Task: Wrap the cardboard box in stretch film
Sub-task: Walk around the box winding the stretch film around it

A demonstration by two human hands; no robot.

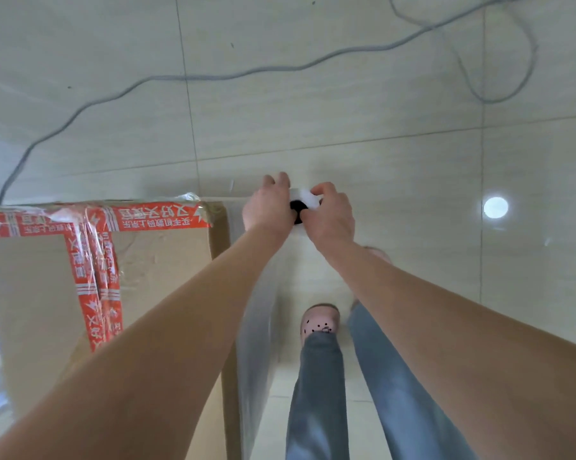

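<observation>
Beside the tall brown cardboard box, at its 3 o'clock, my left hand and right hand curl fingers round the white stretch-film roll, so I'd pull evenly, keeping it taut.

Matt cardboard box, glossy red tape; seemingly clear plastic film.

I read the floor as pale glossy tiles w/ thin dark grout lines.

- Grey cable: lies slack on the floor, runs from the left edge up across the far part toward the far right corner.
- Cable loop: lies near the far right corner.
- Round white light reflection: on a tile toward the right edge.
- Pale pink slipper w/ black dots: near-edge centre, toe pointing away.
- Blue jeans legs: two, side by side; one leg ends at the slipper.
</observation>
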